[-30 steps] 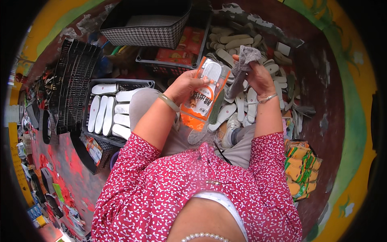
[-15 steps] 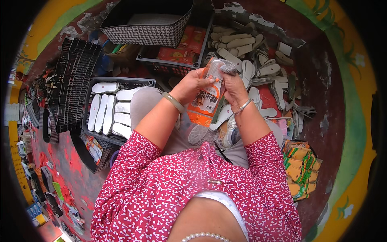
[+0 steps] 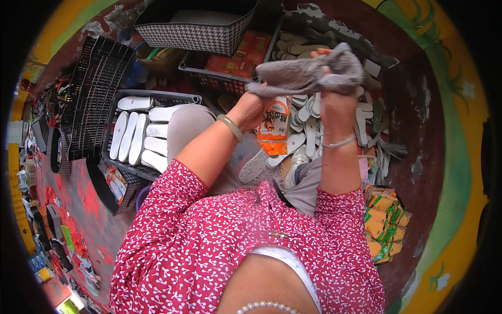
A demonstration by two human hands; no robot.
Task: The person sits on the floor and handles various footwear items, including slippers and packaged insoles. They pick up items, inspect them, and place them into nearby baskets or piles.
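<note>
A grey, fuzzy piece of cloth (image 3: 293, 73) stretches between my two hands, blurred by motion. My right hand (image 3: 334, 97) is raised, with the bunched end of the cloth wrapped over its fingers. At the other end, my left hand (image 3: 252, 107) is closed at the cloth's edge, its fingers mostly covered. An orange printed packet (image 3: 274, 125) hangs beside my left hand, and its top lies behind the cloth. Under the packet, near my shoe (image 3: 297, 166), are several loose white insoles (image 3: 294, 142).
To the left, a dark plastic crate (image 3: 196, 98) holds white insoles (image 3: 138, 137) in rows. A houndstooth basket (image 3: 193, 39) overhangs a crate of red boxes (image 3: 230, 64). Heaped insoles (image 3: 361, 123) lie at the far right, and a stack of yellow-green packets (image 3: 386, 222) sits near my right elbow.
The grey cloth, earlier bunched in my right hand, is now spread between both hands. My right hand has risen and moved right; the orange packet now hangs lower by my left hand.
</note>
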